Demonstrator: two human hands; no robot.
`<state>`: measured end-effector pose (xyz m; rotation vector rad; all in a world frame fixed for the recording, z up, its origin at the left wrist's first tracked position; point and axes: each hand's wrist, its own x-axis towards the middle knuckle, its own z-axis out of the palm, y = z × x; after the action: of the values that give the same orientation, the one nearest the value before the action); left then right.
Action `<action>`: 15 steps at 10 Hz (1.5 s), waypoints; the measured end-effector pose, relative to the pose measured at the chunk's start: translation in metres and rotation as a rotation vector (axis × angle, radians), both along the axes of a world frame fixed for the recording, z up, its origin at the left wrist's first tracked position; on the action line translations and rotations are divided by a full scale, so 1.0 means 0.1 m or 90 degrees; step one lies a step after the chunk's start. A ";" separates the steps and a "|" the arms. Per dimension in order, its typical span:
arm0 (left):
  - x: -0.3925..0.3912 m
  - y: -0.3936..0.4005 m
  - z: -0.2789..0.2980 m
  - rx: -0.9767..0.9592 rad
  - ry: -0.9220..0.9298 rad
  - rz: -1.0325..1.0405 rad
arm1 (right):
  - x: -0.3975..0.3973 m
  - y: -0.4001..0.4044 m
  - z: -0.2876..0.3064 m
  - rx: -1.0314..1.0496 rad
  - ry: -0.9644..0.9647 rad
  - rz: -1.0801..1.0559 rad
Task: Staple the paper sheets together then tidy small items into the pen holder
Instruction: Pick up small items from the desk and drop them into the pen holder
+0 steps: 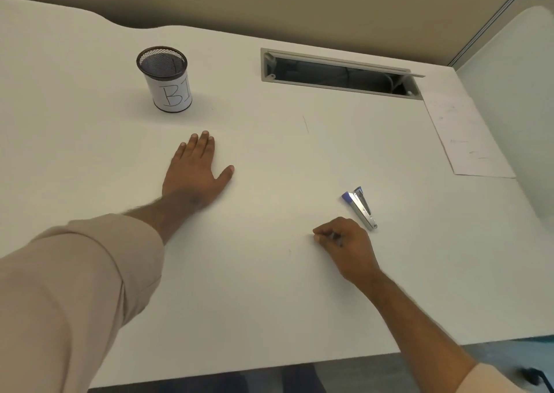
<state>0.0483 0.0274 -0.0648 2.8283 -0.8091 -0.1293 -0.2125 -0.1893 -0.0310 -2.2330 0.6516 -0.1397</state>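
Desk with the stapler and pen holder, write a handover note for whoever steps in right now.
Left hand: flat, fingers straight, pressing on the paper sheets mid-desk.
Right hand: curled, pinching something small at the sheets' near edge; too small to identify.
Stapler: lying just beyond the right hand, not held.
Pen holder: upright at far left, looks nearly empty.
Another sheet lies at far right.
Done: cannot tell whether the sheets are stapled.
Left: check the staple, then put the small items in the pen holder.
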 end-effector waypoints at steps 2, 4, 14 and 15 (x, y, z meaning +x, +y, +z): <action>-0.03 0.00 0.01 -0.003 -0.004 0.004 | -0.17 0.07 -0.04 -0.033 0.029 0.064; -0.02 0.00 0.02 -0.009 -0.004 0.006 | -0.12 0.29 -0.10 -0.054 -0.005 0.026; 0.00 0.01 -0.02 -0.019 -0.010 0.006 | -0.10 0.71 -0.11 -0.183 0.006 0.036; 0.00 0.01 -0.02 -0.021 -0.010 0.006 | -0.07 0.74 -0.12 -0.199 -0.003 0.019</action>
<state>0.0480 0.0281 -0.0666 2.8045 -0.7945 -0.0910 -0.2199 -0.1149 -0.0431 -2.5393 0.6279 -0.2448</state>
